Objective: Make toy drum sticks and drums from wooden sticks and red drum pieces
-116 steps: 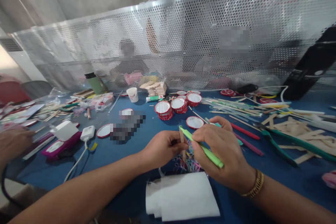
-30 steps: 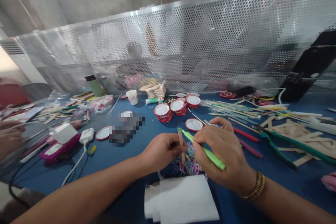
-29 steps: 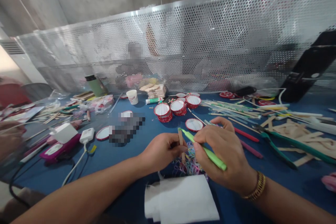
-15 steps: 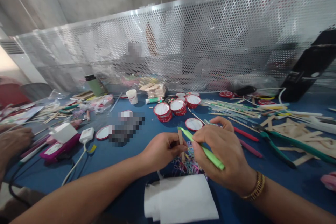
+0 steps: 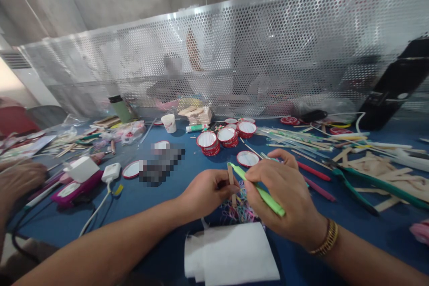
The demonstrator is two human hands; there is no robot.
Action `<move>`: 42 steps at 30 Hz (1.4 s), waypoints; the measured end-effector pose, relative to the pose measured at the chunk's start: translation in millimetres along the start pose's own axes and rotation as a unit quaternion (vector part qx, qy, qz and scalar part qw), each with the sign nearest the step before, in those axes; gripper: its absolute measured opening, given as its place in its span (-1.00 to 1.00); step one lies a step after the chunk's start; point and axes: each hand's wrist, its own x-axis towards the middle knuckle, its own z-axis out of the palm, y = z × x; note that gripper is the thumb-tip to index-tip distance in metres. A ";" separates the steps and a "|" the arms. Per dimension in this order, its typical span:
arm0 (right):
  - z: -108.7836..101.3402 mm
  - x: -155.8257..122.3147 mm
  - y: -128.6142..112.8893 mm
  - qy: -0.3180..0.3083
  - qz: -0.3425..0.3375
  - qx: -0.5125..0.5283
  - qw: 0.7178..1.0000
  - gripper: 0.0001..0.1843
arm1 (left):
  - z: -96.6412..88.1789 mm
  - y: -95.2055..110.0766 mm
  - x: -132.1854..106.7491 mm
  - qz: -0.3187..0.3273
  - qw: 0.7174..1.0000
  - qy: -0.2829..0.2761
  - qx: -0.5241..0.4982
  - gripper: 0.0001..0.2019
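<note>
My left hand [image 5: 209,192] pinches a flat wooden craft stick [image 5: 231,181], held upright. In my right hand [image 5: 281,190] is a light green marker [image 5: 268,199], gripped like a pen. The marker's tip meets or nearly meets the stick's upper end, which looks greenish. Beneath both hands lies a tangle of multicoloured thread [image 5: 241,212]. A folded white cloth [image 5: 239,254] rests on the blue table in front of me.
Small red-and-white drums [image 5: 208,140] and a paper cup [image 5: 168,123] stand ahead. Green-handled pliers [image 5: 355,187] lie beside loose craft sticks [image 5: 375,167] at right. A purple device [image 5: 75,190], a charger [image 5: 110,172] and another person's hand [image 5: 25,176] are at left. A perforated metal screen [image 5: 214,62] borders the table.
My hands stay almost in place, with the marker shifting only slightly against the stick's top. The other person's hand at left has moved a little to the right.
</note>
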 end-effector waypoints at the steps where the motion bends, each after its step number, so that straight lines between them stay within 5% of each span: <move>1: -0.1 0.0 -0.6 -0.001 0.000 0.001 1.000 -0.90 | 0.2 -0.2 0.0 -0.002 1.000 0.000 -0.005 -0.82; 30: 2.5 -0.4 -1.9 -0.015 0.011 -0.005 1.000 -0.92 | -0.5 -1.6 1.2 -0.005 1.000 0.004 -0.024 -0.80; 42: 4.3 -6.4 7.1 -0.020 0.073 0.017 0.997 -0.95 | -4.4 5.7 -4.2 -0.003 1.000 -0.002 0.030 -0.81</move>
